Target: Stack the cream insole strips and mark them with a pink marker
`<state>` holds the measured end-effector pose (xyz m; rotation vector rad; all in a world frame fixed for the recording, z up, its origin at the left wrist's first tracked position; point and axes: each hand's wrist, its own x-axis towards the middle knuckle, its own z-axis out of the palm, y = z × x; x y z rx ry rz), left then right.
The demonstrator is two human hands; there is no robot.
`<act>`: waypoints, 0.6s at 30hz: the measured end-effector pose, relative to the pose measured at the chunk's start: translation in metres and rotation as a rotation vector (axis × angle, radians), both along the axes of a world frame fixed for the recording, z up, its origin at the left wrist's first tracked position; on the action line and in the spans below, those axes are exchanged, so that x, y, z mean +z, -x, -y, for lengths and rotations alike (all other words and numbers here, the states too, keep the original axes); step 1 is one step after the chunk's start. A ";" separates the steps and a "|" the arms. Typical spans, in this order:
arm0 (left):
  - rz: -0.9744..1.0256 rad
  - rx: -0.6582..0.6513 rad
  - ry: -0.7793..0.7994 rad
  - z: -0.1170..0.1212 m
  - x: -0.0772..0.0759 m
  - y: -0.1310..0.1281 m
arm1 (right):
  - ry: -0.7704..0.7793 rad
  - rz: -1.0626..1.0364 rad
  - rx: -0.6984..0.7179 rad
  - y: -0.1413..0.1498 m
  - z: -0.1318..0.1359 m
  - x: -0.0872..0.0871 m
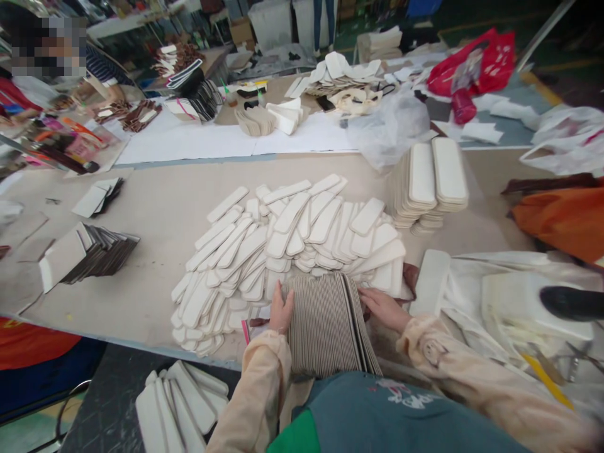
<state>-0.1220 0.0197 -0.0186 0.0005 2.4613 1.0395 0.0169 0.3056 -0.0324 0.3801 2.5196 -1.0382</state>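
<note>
Flanks a row of upright panels [321, 327] with 2 hands at the near edge of the table [160, 195], just in front of the green garment [377, 412]: left hand [282, 308] against the left end, fingers close together and thumb apart; right hand [384, 308] at the right end, fingers outstretched and slightly spread, cannot tell whether pressing or merely resting. Has a loose heap [283, 245] just beyond the row, 2 neat stacks [422, 173] farther off to the right, and a dark bundle [99, 258] well apart to the left. Shows more pale pieces [160, 415] below, on a black surface [111, 390].
</note>
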 end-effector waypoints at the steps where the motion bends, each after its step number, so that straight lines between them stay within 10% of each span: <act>1: -0.005 0.009 0.010 0.005 -0.001 -0.006 | -0.015 0.004 0.004 -0.004 -0.004 -0.001; 8: -0.147 -0.050 0.188 0.024 0.009 -0.053 | -0.214 0.176 0.088 -0.022 -0.009 0.011; 15: -0.522 -1.073 -0.100 -0.055 0.053 -0.098 | -0.134 0.165 0.198 -0.018 -0.003 0.032; 18: -0.559 -1.182 -0.146 -0.090 0.057 -0.097 | 0.078 0.124 0.176 -0.016 -0.004 0.031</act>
